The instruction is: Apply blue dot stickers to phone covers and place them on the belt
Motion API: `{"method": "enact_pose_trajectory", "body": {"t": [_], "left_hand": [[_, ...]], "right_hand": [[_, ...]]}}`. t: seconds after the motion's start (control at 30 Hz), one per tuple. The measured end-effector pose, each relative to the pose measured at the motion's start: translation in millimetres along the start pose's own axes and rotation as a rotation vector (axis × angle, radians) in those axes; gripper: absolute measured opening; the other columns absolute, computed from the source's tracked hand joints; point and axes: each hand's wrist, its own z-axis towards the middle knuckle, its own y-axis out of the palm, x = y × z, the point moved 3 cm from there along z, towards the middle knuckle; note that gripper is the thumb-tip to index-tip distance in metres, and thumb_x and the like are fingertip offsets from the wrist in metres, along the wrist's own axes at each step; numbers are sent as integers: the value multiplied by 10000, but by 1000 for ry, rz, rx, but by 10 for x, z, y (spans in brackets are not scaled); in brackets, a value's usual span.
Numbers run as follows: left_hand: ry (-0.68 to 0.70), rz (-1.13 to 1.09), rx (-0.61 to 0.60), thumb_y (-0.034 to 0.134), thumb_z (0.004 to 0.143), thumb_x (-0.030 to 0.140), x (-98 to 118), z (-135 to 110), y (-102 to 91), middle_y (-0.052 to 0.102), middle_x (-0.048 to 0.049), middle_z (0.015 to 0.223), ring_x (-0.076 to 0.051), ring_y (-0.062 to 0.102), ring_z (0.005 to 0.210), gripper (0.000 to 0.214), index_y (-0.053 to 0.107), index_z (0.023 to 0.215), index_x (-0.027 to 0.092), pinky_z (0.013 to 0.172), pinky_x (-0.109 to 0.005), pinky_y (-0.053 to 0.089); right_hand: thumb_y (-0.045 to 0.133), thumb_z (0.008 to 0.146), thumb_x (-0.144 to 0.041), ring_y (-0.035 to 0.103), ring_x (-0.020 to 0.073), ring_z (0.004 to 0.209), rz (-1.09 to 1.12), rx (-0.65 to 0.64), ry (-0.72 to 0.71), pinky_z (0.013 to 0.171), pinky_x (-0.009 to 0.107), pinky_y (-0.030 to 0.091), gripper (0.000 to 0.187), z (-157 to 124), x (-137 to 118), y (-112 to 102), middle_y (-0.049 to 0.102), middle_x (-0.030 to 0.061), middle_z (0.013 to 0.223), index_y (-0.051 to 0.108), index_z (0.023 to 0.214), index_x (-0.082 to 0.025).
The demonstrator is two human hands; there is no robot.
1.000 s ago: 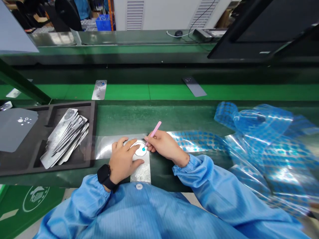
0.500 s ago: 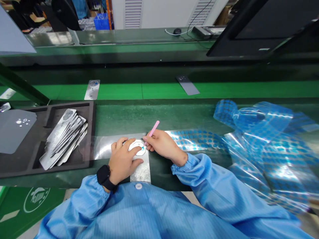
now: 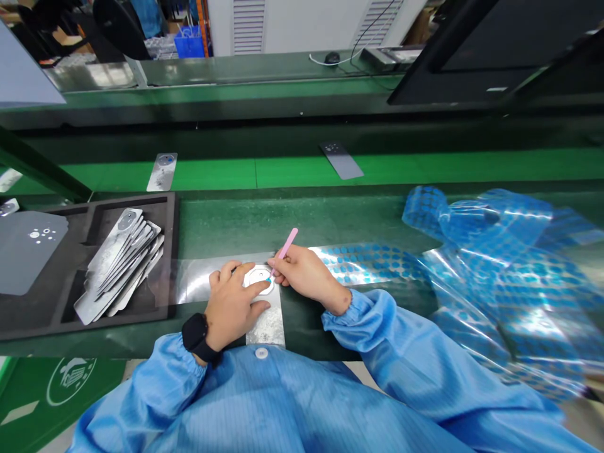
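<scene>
A silvery phone back panel (image 3: 267, 324) with a round camera ring lies on the bench in front of me, over a clear plastic strip. My left hand (image 3: 236, 302) rests on its left side, fingers spread, thumb and forefinger near the ring. In my right hand (image 3: 306, 274) is a pair of pink tweezers (image 3: 289, 242), pinched between the fingers and tilted. Its tip is at the right side of the ring, beside a small blue spot. To the right of this hand runs a clear strip of blue round stickers (image 3: 372, 264).
A dark tray (image 3: 173, 251) at left holds a fanned pile of silvery panels (image 3: 117, 258) and grey panels (image 3: 28, 251). Crumpled sticker film (image 3: 528, 270) covers the right side. Two panels lie on the green conveyor belt (image 3: 212, 173). A monitor (image 3: 500, 50) overhangs the back right.
The two panels on the belt have shifted left. My tweezers' tip stays at the camera ring, and both hands keep nearly the same pose. The view has shifted slightly.
</scene>
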Motion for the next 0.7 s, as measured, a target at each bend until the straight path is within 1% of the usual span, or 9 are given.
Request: {"method": "enact_pose_trajectory", "body": {"t": [0.13,0.2,0.27,0.33,0.4,0.43,0.47,0.57,0.7], "left_hand": [[-16,4,-2,739,768,328,10,3,-2,533,-84,1322,-347,387,1196,321,688,1085,330,873,-529,360],[-16,7,7,747,761,321,16,3,-3,537,-84,1322,-345,395,1192,324,685,1078,325,868,-532,364],[-12,4,12,755,752,320,21,6,-3,541,-85,1322,-348,401,1189,324,682,1068,316,861,-534,368],[-18,-7,7,756,750,327,22,9,1,543,-93,1320,-347,406,1184,327,674,1065,295,857,-534,372],[-36,-24,4,754,752,332,17,12,5,544,-107,1316,-344,409,1179,340,659,1071,264,863,-535,375],[-45,-31,4,750,755,332,15,13,7,542,-112,1315,-343,409,1179,346,649,1076,251,867,-536,375],[-50,-37,5,747,758,332,14,14,9,540,-115,1316,-342,407,1180,351,639,1079,241,870,-535,375],[-49,-38,6,746,760,335,15,18,16,531,-122,1318,-342,403,1178,356,617,1072,221,865,-529,377],[-32,-20,5,757,751,356,14,34,26,525,-133,1291,-343,404,1168,372,589,1042,197,850,-511,385]], "right_hand": [[581,850,-235,633,135,529,29,-9,-2,502,228,506,134,-21,9,-27,669,15,627,571,730,-174],[574,852,-277,634,155,551,-3,62,-44,538,261,515,140,-77,14,-101,664,20,627,575,748,-184],[548,856,-287,643,183,630,-124,202,-210,624,306,527,153,-174,3,-195,661,36,665,567,731,-202],[496,859,-226,644,206,759,-282,256,-468,725,341,524,146,-298,-12,-221,664,63,764,575,737,-211],[450,840,-141,631,212,851,-434,174,-677,776,350,522,178,-406,5,-151,656,94,890,615,822,-202],[441,833,-114,628,210,856,-519,116,-722,770,344,525,214,-442,28,-96,647,104,932,635,883,-192],[445,833,-105,627,205,839,-614,70,-726,748,335,529,243,-462,55,-39,640,110,957,647,945,-182],[480,874,-145,628,201,792,-859,3,-646,688,317,531,250,-468,126,95,636,116,985,656,1050,-163],[467,914,-166,640,219,842,-962,-50,-668,708,326,533,269,-472,156,162,650,116,978,651,1109,-145]]}}
